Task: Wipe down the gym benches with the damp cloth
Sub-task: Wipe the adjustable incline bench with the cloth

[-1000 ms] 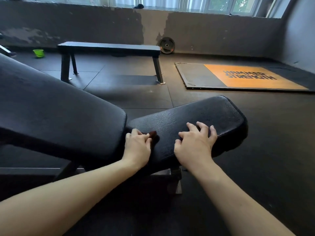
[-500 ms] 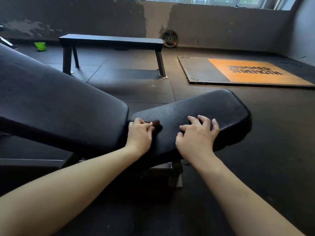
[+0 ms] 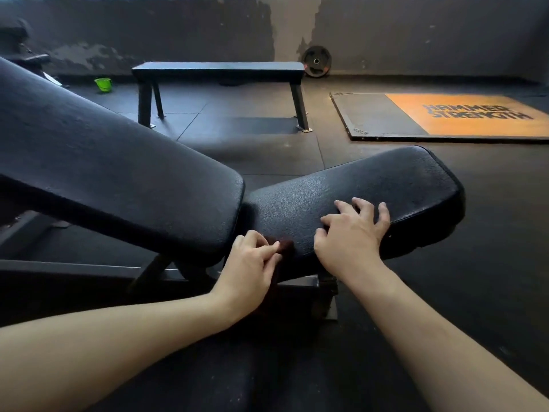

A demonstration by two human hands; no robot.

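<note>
Mostly under the left hand [image 3: 249, 264], a dark, perhaps reddish cloth [image 3: 285, 244]

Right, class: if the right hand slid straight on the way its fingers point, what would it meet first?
The right hand rests on the seat pad. Straight on, it would cross more of that pad, then pass its far edge. Past that there is probably only bare floor, though depth is unclear.
</note>
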